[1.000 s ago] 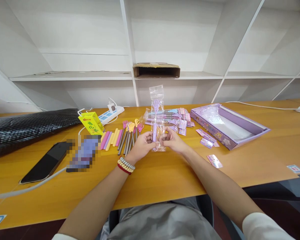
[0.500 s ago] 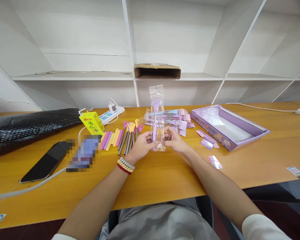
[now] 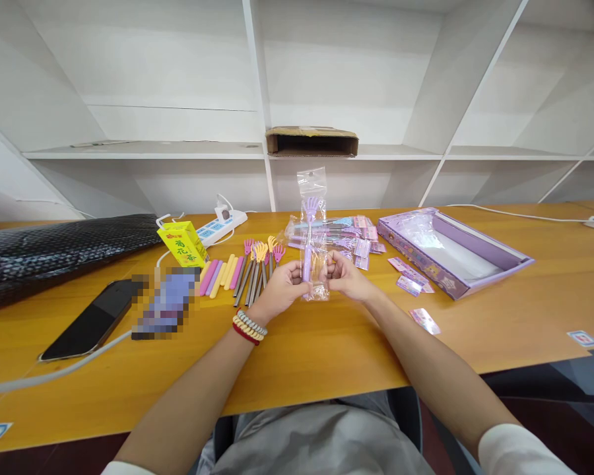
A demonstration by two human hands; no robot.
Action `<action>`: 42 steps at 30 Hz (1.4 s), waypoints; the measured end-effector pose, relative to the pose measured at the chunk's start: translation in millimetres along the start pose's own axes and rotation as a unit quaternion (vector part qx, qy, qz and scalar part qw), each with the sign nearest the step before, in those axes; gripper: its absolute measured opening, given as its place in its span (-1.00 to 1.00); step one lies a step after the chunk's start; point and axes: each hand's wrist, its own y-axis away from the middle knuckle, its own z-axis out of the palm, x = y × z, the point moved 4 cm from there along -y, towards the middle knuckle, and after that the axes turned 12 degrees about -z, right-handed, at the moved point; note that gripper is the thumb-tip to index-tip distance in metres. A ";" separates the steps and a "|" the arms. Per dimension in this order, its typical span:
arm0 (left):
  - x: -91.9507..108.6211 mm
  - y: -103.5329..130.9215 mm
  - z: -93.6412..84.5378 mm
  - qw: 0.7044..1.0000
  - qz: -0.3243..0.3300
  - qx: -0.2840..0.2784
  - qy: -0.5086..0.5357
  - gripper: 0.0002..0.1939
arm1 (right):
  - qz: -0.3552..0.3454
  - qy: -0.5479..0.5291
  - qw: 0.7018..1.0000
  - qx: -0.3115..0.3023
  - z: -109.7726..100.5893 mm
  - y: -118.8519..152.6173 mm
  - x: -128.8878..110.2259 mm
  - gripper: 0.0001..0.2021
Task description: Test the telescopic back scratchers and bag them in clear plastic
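Note:
A clear plastic bag point(image 3: 311, 179) stands upright above the table, with a purple hand-shaped scratcher point(image 3: 307, 254) inside it. My left hand point(image 3: 283, 290) pinches the lower left side of the bag around the scratcher's handle. On the lower right edge, the fingers of my right hand point(image 3: 345, 276) are closed on the bag. Behind it lies a pile of bagged scratchers point(image 3: 344, 229). Left of my left hand are several loose scratcher heads on metal rods point(image 3: 253, 274) and a row of coloured handle tubes point(image 3: 221, 277).
An open purple box point(image 3: 455, 254) lies at the right, near small printed cards point(image 3: 410, 276). At the left are a yellow carton point(image 3: 182, 243), a power strip point(image 3: 221, 227), a black phone point(image 3: 94, 318) and a white cable point(image 3: 79, 365). A cardboard box point(image 3: 311, 141) sits on the shelf.
The bag with the scratcher has shifted very slightly to the right and tilted a little. Both hands keep their hold on it.

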 end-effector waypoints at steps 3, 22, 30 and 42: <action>0.5 0.9 1.0 1.000 -0.005 -0.008 -0.005 -0.62 | 0.010 0.001 1.000 -0.009 -1.0 1.2 1.3 -0.56; -6.8 -2.2 -13.0 0.997 -0.049 -0.049 -0.043 -0.57 | 0.049 0.007 0.994 0.092 -23.7 3.0 12.8 -0.65; -12.6 -1.4 -7.3 0.990 -0.084 -0.104 -0.053 -0.64 | 0.046 0.065 0.987 0.140 -26.2 0.2 17.7 -0.72; -14.8 -3.8 -12.5 0.994 -0.110 -0.026 -0.003 -0.75 | 0.060 0.033 0.985 0.156 -24.4 0.4 15.7 -0.76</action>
